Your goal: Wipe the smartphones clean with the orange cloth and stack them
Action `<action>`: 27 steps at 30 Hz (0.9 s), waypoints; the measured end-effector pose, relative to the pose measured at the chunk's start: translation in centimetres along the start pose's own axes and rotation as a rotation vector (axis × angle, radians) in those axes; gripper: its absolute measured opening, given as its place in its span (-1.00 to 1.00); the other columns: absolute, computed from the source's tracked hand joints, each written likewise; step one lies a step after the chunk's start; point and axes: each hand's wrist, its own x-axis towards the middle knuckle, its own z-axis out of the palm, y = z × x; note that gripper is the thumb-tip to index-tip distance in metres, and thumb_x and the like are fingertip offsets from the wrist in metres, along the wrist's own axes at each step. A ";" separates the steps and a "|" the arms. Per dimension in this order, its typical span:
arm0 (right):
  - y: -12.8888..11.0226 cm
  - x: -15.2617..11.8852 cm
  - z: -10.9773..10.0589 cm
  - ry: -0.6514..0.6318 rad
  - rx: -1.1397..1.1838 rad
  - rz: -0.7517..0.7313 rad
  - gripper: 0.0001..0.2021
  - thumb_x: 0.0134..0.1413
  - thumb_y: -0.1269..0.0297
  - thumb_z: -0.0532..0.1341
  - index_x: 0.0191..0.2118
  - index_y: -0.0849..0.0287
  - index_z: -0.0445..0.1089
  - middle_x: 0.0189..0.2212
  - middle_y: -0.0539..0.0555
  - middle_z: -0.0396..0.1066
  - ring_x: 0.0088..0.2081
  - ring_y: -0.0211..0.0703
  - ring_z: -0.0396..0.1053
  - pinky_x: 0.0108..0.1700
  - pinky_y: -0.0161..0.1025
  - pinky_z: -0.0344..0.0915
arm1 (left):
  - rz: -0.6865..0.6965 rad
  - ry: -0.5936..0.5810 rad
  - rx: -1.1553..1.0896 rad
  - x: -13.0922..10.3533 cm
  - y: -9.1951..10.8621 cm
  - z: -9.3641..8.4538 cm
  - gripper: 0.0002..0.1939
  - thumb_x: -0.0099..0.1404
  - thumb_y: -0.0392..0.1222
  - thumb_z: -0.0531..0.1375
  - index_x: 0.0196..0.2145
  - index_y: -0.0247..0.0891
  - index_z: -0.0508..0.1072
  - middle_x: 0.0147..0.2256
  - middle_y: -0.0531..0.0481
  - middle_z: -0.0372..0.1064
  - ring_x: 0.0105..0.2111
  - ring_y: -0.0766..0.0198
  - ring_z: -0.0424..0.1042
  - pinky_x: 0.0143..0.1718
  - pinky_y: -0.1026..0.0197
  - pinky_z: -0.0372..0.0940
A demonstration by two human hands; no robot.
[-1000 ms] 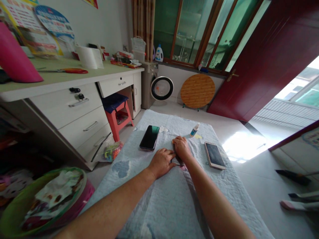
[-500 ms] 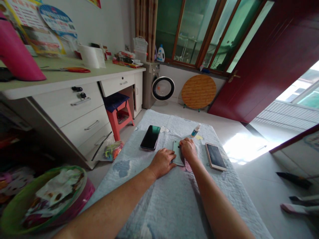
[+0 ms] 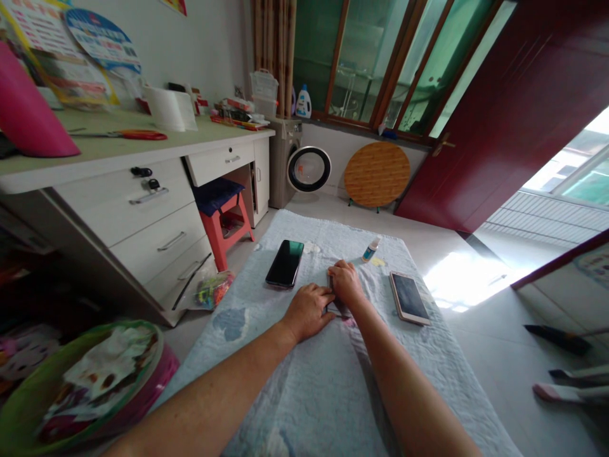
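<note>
A light green smartphone (image 3: 339, 310) lies back up on the cloth-covered table (image 3: 304, 387), mostly hidden under my hands. My left hand (image 3: 309, 311) holds it by its left edge, with the fingertips on the phone. Over the phone's upper part lies my right hand (image 3: 346, 282), its fingers curled together; whatever they press or hold is hidden. A black smartphone (image 3: 285, 263) rests to the left of my hands, and a gold-framed smartphone (image 3: 410, 298) to the right. Beyond my right hand stands a small spray bottle (image 3: 370, 249) with a blue label.
Left of the table are a wastebasket (image 3: 164, 368) full of rubbish, a plastic bag (image 3: 212, 291) and a red stool (image 3: 223, 231) under the desk (image 3: 128, 155). A washing machine (image 3: 284, 152) with its door open and a round wooden tabletop (image 3: 377, 173) stand behind.
My right hand has slid left across the phone and now covers most of its back. The left hand keeps its place at the phone's edge. The view has shifted slightly.
</note>
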 end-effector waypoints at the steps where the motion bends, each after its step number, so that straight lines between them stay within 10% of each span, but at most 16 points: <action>1: 0.3 -0.1 -0.1 0.004 0.007 0.023 -0.73 0.22 0.44 0.05 -0.30 0.15 0.52 -0.26 0.11 0.40 -0.24 -0.18 0.26 -0.13 -0.29 0.09 | -0.001 0.000 0.001 0.0 0.0 0.0 -0.61 0.24 0.01 0.24 -0.03 -0.21 0.46 -0.04 -0.07 0.44 -0.09 0.05 0.35 -0.01 0.02 0.23; 14: 2.2 -2.1 -1.6 0.011 0.028 0.227 -0.74 0.20 0.41 0.08 -0.33 0.16 0.53 -0.33 0.10 0.37 -0.23 -0.19 0.25 -0.17 -0.32 0.08 | 0.004 0.002 0.024 -0.1 -0.2 0.4 -0.65 0.23 -0.01 0.24 -0.06 -0.18 0.46 0.01 -0.06 0.41 -0.05 0.05 0.34 0.00 0.03 0.22; 27: 1.9 -5.6 -2.2 -0.021 0.104 0.022 -0.75 0.19 0.43 0.09 -0.37 0.17 0.52 -0.35 0.06 0.34 -0.26 -0.23 0.24 -0.14 -0.34 0.08 | 0.007 -0.016 0.020 0.0 -0.2 0.2 -0.68 0.24 -0.02 0.24 -0.08 -0.18 0.45 0.01 -0.06 0.40 -0.06 0.07 0.34 0.00 0.04 0.21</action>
